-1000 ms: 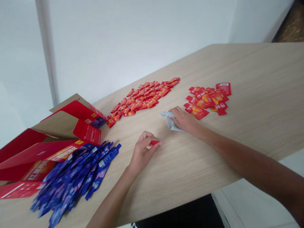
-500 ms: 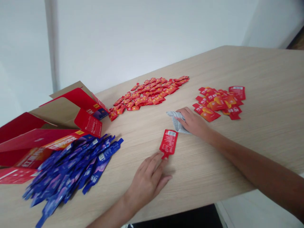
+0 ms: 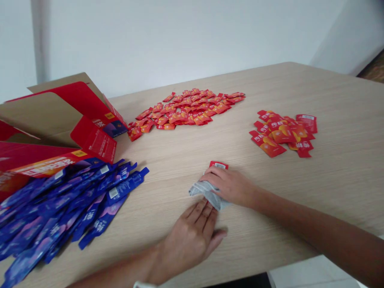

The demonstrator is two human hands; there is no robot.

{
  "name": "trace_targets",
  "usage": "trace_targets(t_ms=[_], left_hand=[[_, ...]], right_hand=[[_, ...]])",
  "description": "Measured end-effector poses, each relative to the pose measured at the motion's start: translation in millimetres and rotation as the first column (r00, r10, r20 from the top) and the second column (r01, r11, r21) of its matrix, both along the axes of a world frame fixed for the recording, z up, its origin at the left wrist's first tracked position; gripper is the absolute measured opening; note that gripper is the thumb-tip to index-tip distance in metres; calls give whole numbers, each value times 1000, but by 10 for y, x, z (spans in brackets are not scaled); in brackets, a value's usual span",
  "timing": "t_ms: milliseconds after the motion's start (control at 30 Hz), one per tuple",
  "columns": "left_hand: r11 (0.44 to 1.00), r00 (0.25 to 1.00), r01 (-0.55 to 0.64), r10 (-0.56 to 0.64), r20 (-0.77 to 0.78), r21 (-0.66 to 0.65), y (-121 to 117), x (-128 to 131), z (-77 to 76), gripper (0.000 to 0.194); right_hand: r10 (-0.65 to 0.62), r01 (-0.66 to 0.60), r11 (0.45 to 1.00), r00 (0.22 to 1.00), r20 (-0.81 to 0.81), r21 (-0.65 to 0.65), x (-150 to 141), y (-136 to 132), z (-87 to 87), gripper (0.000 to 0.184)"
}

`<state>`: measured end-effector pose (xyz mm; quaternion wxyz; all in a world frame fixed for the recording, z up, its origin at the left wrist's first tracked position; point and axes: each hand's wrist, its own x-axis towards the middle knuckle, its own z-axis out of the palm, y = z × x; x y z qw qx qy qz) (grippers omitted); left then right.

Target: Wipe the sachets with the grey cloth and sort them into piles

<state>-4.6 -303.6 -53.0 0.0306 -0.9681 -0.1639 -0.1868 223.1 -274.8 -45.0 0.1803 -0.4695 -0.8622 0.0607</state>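
A red sachet [image 3: 219, 164] with a white barcode label lies flat on the table, mostly covered. My right hand [image 3: 228, 185] is closed on a grey cloth [image 3: 201, 189] and presses it over the sachet's middle; only the top edge and a sliver at the lower end show. Flat on the sachet's narrow lower end rest the fingertips of my left hand [image 3: 192, 236], with the thumb spread to the side. The left fingertips touch or nearly touch the cloth's edge.
Several red-orange sachets form a small pile [image 3: 279, 132] at the right and a larger spread [image 3: 192, 108] at the back. Blue sachets [image 3: 72, 204] are heaped at the left, against an open red carton [image 3: 96, 140]. The table's front edge is close to my forearms.
My right hand has moved left and nearer with the cloth, from beside the sachet onto it. My left hand still touches the sachet's lower end. The camera view has shifted slightly.
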Motion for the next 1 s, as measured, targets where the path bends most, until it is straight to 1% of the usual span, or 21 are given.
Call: trace_targets(t_ms=[67, 133, 233, 300, 367, 400, 433, 467, 533, 567, 600, 633, 667, 733, 833, 900, 933, 1000], left_hand=[[1000, 1000, 1, -1, -3, -8, 3, 1, -10, 49], [1000, 1000, 2, -2, 4, -18, 6, -3, -11, 51], [999, 1000, 11, -10, 25, -33, 8, -13, -12, 54], [999, 999, 16, -15, 31, -41, 9, -15, -14, 56], [999, 999, 14, -13, 37, -41, 11, -13, -18, 56], [999, 999, 13, -11, 38, -38, 12, -10, -20, 57], [999, 999, 11, -10, 38, -34, 13, -7, -21, 57], [999, 999, 12, -10, 37, -33, 14, -3, -21, 58], [999, 999, 16, -15, 33, -40, 18, 3, -19, 58], [999, 999, 17, -16, 32, -46, 20, 4, -17, 58], [999, 999, 17, -15, 33, -52, 22, 5, -13, 58], [998, 999, 17, -15, 35, -54, 24, 4, -9, 58], [998, 999, 17, -15, 36, -56, 26, 3, -4, 58], [998, 999, 15, -13, 39, -60, 29, -2, 3, 58], [996, 1000, 21, -19, 21, -85, 31, -8, 6, 58], [995, 1000, 17, -16, 12, -95, 30, -9, 3, 58], [995, 1000, 15, -15, 9, -95, 29, -8, 2, 58], [996, 1000, 16, -16, 6, -90, 27, 0, 7, 58]], right_hand=[[-81, 82, 996, 996, 26, -29, 82, 116, -35, 32], [-208, 210, 977, 977, 47, -31, 245, 260, -37, 30], [-361, 361, 932, 930, 68, 20, 517, 412, 29, 30], [-422, 419, 904, 906, 27, 82, 604, 419, 110, 30], [-432, 435, 891, 900, -56, 131, 550, 346, 189, 31], [-413, 422, 896, 906, -90, 136, 472, 287, 214, 32], [-377, 388, 913, 920, -103, 123, 370, 221, 224, 33], [-324, 333, 938, 941, -95, 100, 256, 154, 217, 34], [-160, 160, 987, 987, -25, 21, 46, 49, 159, 35], [-82, 82, 996, 997, 13, -18, -25, 23, 119, 35], [-32, 34, 998, 999, 39, -48, -63, 21, 80, 35], [-23, 27, 997, 998, 53, -67, -64, 44, 46, 35], [-53, 57, 995, 997, 58, -78, -29, 87, 21, 35], [-180, 184, 979, 982, 57, -82, 128, 211, 1, 34], [-342, 345, 938, 937, 75, -32, 442, 377, 41, 31], [-399, 398, 917, 915, 53, 34, 577, 404, 104, 31], [-409, 407, 911, 912, 24, 69, 596, 386, 141, 31], [-397, 400, 908, 916, -53, 123, 519, 294, 207, 32]])
